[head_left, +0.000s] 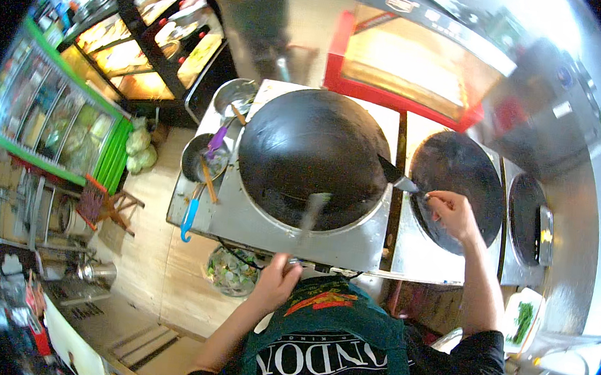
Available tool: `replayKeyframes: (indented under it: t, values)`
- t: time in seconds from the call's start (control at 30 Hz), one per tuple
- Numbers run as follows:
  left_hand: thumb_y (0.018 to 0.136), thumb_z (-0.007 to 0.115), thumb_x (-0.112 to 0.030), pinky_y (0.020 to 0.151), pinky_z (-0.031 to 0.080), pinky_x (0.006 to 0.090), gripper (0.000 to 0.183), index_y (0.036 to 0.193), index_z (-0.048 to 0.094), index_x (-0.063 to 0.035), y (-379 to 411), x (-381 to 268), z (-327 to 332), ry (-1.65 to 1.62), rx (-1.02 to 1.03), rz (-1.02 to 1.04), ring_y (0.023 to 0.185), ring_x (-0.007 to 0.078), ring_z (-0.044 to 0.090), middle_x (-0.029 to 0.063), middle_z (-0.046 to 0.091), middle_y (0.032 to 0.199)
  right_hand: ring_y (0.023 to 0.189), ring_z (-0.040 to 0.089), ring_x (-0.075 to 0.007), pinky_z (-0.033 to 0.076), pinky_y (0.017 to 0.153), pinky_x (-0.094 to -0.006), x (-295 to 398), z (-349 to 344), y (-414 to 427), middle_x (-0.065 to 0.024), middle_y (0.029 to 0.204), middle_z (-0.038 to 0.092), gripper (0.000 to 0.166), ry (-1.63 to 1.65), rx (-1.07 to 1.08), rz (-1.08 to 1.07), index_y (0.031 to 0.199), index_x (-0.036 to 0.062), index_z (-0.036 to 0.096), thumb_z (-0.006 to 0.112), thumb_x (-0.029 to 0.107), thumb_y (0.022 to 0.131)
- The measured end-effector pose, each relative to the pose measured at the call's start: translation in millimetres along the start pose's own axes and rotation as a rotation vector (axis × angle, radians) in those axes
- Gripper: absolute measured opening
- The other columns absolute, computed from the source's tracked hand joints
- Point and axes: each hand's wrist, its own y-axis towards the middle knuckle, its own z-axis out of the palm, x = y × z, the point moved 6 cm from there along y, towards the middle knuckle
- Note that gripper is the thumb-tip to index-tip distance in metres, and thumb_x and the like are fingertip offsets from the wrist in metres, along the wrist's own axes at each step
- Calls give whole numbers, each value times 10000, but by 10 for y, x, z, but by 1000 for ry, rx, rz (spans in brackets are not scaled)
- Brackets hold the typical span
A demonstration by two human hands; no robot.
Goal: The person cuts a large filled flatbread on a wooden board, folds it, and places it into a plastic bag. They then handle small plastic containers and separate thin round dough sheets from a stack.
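Note:
My right hand grips the handle end of a metal scraper with a dark blade, whose tip lies over the right edge of the large round griddle plate. Near the front rim of that plate my left hand is closed around the handle of a second, blurred metal spatula. This one points away from me over the plate's front part; whether it touches the surface I cannot tell. The dark plate bears only small specks and streaks.
Two more griddle plates stand on the right. Left of the large one are metal bowls with utensils and a blue-handled tool. A bowl of greens sits lower down. Across the counter stands another person.

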Motion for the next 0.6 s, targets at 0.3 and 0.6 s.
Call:
replayKeyframes:
  t: [0.3, 0.6]
  values:
    - [876, 559, -166, 679, 448, 420, 213, 966, 506, 19, 554, -424, 1149, 166, 387, 166, 774, 392, 563, 210, 559, 821, 633, 555, -82, 426, 559, -234, -782, -52, -1340, -59, 717, 635, 223, 270, -269, 112, 1031, -5, 649, 597, 134, 865]
    - [811, 577, -110, 750, 491, 431, 442, 1236, 460, -80, 482, -359, 1532, 826, 194, 578, 956, 328, 534, 145, 515, 1049, 797, 623, -286, 515, 713, -352, -989, 598, -1218, -112, 946, 614, 310, -171, -249, -264, 1116, 138, 631, 630, 167, 807]
